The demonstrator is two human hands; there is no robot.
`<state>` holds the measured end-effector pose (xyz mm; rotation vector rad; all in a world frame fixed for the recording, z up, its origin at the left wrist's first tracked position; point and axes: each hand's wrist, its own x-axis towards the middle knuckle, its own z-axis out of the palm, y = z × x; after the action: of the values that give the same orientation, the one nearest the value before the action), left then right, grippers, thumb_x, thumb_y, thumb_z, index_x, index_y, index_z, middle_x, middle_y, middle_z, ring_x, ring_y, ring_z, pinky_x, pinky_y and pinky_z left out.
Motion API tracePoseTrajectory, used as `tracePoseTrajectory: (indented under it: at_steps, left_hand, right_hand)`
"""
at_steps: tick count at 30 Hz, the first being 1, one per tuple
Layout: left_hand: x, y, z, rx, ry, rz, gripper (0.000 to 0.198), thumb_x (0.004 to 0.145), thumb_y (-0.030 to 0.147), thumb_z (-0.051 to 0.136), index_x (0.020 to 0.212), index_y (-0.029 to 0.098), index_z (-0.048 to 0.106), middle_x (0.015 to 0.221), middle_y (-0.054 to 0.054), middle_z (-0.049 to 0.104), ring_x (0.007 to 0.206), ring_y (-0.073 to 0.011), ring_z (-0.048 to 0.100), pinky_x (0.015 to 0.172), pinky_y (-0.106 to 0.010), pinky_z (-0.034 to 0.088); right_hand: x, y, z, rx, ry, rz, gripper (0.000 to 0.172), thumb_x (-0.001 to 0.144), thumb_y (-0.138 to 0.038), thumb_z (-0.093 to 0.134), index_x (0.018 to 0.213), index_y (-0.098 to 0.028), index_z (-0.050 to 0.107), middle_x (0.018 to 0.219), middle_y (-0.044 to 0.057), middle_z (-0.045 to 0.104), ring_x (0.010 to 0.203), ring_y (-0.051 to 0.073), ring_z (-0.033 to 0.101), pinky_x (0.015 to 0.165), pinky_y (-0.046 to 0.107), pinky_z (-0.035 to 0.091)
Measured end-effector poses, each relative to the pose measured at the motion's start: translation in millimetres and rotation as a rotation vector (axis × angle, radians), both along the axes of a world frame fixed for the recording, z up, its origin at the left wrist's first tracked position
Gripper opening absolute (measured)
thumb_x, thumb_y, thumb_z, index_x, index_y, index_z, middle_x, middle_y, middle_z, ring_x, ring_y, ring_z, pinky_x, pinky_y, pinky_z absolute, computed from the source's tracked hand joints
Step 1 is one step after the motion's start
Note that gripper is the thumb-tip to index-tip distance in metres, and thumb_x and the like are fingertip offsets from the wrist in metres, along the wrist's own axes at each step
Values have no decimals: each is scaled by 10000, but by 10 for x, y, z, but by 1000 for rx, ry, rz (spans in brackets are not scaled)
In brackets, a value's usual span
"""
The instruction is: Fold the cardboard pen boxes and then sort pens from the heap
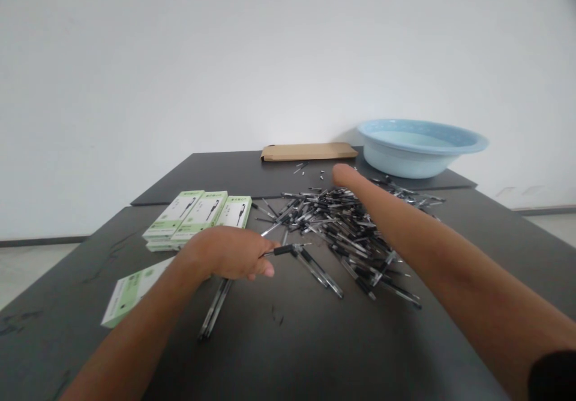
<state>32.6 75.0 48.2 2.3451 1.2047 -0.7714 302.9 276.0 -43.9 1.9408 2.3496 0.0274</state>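
My left hand (pixel 229 254) is closed around a few black pens (pixel 215 310); their ends stick out below my fist and one tip (pixel 288 248) points right. My right arm stretches across a big pile of loose black pens (pixel 346 227). My right hand (pixel 344 176) is at the pile's far edge with its fingers turned away and hidden. Three green-and-white pen boxes (pixel 200 212) lie side by side just beyond my left hand. Another such box (pixel 130 293) lies under my left forearm.
The dark table (pixel 288 353) runs to a white wall. A light blue basin (pixel 420 146) stands at the back right. A flat brown cardboard packet (pixel 308 150) lies at the back middle, with a few small pen parts (pixel 301 167) near it.
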Motion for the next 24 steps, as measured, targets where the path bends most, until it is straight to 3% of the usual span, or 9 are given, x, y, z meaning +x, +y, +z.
tracePoseTrajectory:
  at_steps: [4,7,8,9,11,15,19,24]
  left_hand:
    - [-16,-5,-2,-1,-25,8,457,917,349,476,1333,160,484,897,-77,739,812,-240,659,610,-280,447]
    - [-18,-4,-12,-25,-68,26,399,901,332,472,1250,154,544,856,-70,742,752,-221,658,572,-262,446]
    - [-20,0,-17,-30,-79,34,360,893,330,474,1188,153,580,849,-70,741,742,-217,658,571,-258,449]
    - [-21,7,-21,-35,-86,45,324,886,329,475,1121,151,609,844,-71,741,737,-216,660,574,-257,455]
    - [-22,21,-27,-43,-87,70,279,872,327,475,1011,147,637,849,-80,741,741,-218,666,592,-263,467]
    - [-15,34,-27,-58,-74,99,258,873,309,452,915,133,637,862,-110,742,757,-225,675,616,-273,475]
    - [-15,22,-30,-68,-89,98,245,885,318,443,857,151,620,851,-100,743,745,-211,677,597,-256,463]
    - [-32,27,-39,-89,-94,86,226,893,306,437,837,153,593,879,-120,744,745,-209,683,589,-244,459]
  right_hand:
    - [-36,-298,303,92,184,7,222,912,-228,528,1059,-93,625,1083,136,641,983,216,611,846,330,486]
    - [-73,-711,474,95,340,75,210,891,-176,483,1039,-129,624,875,74,697,782,157,641,675,222,476]
    - [-88,-881,499,92,423,110,198,893,-202,473,1028,-144,606,807,47,688,706,133,628,620,206,465]
    - [-107,-1059,507,90,670,161,154,876,-209,488,964,-143,595,723,31,660,635,125,601,572,209,451]
    - [-169,-1405,475,14,1081,261,56,835,-233,538,845,-179,544,605,-29,573,524,104,527,498,207,413]
    - [-375,-1887,309,-166,1532,310,171,807,-315,621,822,-194,501,599,-54,562,480,89,509,479,212,406]
    - [-555,-2064,166,-214,1660,323,232,799,-366,654,860,-190,516,681,-18,628,572,113,600,550,245,468]
    - [-632,-2181,111,-186,1707,335,204,824,-369,641,891,-207,538,716,-6,641,643,130,617,619,279,497]
